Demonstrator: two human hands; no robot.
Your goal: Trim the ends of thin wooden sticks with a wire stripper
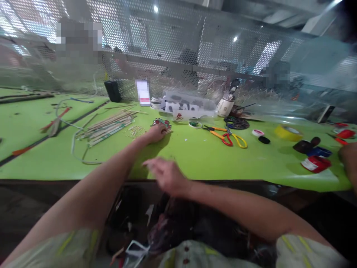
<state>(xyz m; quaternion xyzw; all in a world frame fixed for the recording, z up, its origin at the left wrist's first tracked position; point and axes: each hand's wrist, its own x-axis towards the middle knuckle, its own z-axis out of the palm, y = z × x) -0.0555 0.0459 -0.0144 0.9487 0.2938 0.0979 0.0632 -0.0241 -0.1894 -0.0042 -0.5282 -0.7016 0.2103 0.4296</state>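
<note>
My left hand [156,134] reaches onto the green table, its fingers curled down at a small pile of red, green and silvery pieces [161,122]. Whatever those fingers pinch is too small to make out. Closer to me, my right hand [169,178] hovers over the table's front edge, its fingers pointing left and smeared by motion. Tiny pale beads or bits [134,131] lie scattered left of my left hand. Beyond them rests a bundle of thin wooden sticks [108,126], some with green-marked wrapping.
Orange-handled pliers [219,131] and scissors with red and yellow handles [235,139] lie right of centre. Further right are yellow tape [288,133] and a red tape roll [315,163]. A lit phone [143,92] leans on the perforated screen. Another person's arm [348,163] shows at right.
</note>
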